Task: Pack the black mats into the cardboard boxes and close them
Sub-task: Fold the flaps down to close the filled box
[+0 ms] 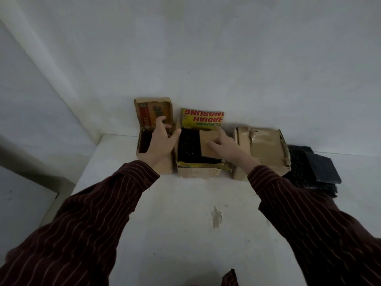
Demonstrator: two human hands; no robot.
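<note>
The center-right box (266, 151) looks closed. Right hand (226, 150) presses the middle box (198, 172) flap with straight fingers (222, 136); left hand (162, 143) is spread, empty. Mats (309, 172) lie unpacked.

We are looking at a plain, dim corner that is reading more as a storeroom or a spare room at home than as a shop or an office; we cannot tell which. White walls (206, 58) are meeting at the corner, and a white table (185, 244) with a chipped patch (216, 218) is sitting pushed against them. Worn cardboard boxes (266, 149) bearing retail print are lining the wall, with a loose pile of black mats (309, 168) lying beside them.
</note>
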